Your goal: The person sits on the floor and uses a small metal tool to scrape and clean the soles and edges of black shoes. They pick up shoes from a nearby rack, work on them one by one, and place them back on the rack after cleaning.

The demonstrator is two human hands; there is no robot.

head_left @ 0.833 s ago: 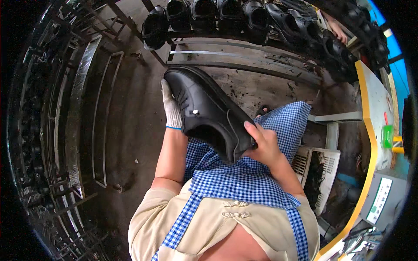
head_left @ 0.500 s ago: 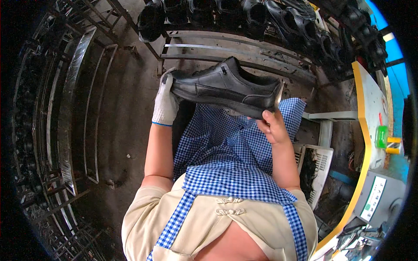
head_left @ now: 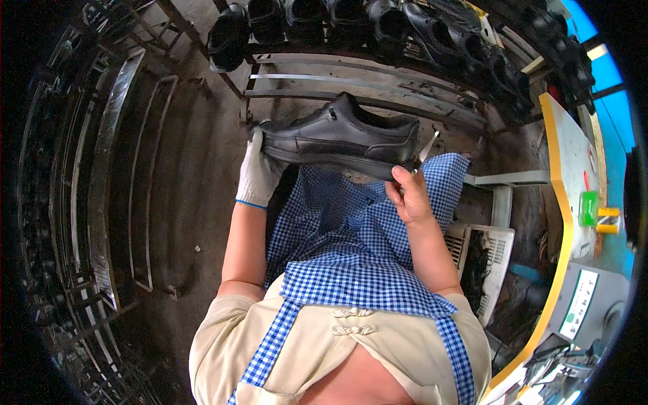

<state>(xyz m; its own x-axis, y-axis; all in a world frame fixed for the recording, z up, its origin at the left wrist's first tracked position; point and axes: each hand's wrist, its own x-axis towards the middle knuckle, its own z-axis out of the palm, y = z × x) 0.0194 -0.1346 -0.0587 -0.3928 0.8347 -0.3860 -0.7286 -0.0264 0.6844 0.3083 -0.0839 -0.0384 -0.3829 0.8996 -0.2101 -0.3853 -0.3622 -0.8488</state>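
Note:
A black leather shoe (head_left: 337,138) is held up sideways above my lap, toe to the left and heel to the right. My left hand (head_left: 256,170), in a white knit glove with a blue cuff edge, is closed around the toe. At the heel, my bare right hand (head_left: 410,192) has its thumb against the edge of the sole. A slim, shiny metal tool (head_left: 428,145) sticks up from that hand, just beside the heel and apart from it. The tool's lower end is hidden in the fingers, so its exact kind cannot be made out.
A rack with a row of black shoes (head_left: 347,23) stands ahead. Metal rack frames (head_left: 115,169) line the left. At right are a yellow-edged white table (head_left: 560,169) with a green container (head_left: 588,208) and a grey machine (head_left: 590,304), and a white crate (head_left: 496,270) below.
The shoe has moved slightly left, both hands with it. The metal tool's tip, earlier right against the heel, now stands a little away from it and leans further right.

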